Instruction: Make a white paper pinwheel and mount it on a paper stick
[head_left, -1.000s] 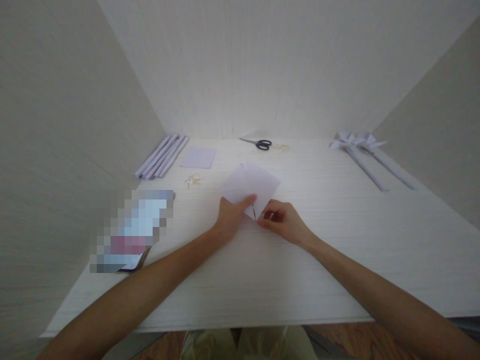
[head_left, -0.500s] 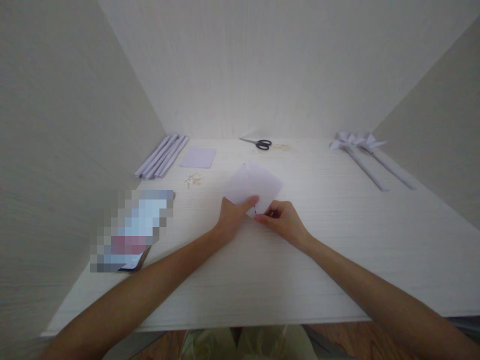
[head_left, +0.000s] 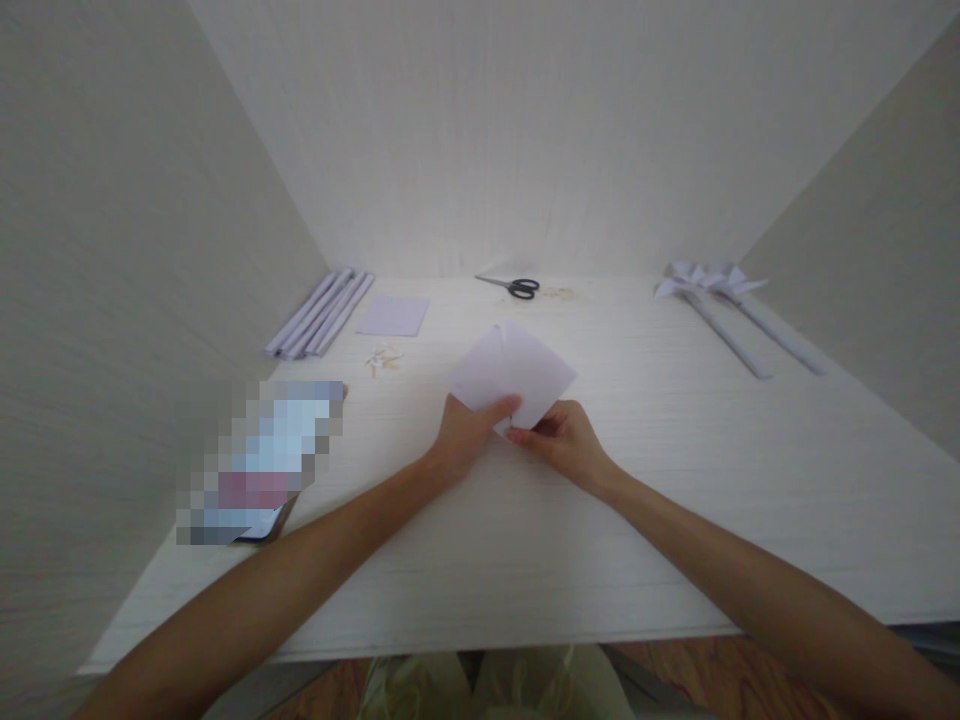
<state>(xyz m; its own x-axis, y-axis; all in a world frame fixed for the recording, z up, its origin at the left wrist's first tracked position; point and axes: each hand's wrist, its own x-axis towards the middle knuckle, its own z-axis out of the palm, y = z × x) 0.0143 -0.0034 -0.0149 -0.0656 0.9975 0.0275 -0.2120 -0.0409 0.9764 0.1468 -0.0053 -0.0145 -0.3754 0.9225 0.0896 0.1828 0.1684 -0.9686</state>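
Over the desk (head_left: 480, 570), on our side of the scissors (head_left: 523, 289), we hold the paper sheet (head_left: 541, 372). Our left hand (head_left: 463, 432) is clamped on it, thumb on top. The corner pointing away from the scissors meets our right hand (head_left: 574, 447), thumb and finger seemingly pinching it, nearer than the left.

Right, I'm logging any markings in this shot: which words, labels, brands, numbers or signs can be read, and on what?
No text can be read anywhere.
Phone: screen pixelated, nothing legible.
Scissors: too small to make out any marking.
Held paper: no writing visible.
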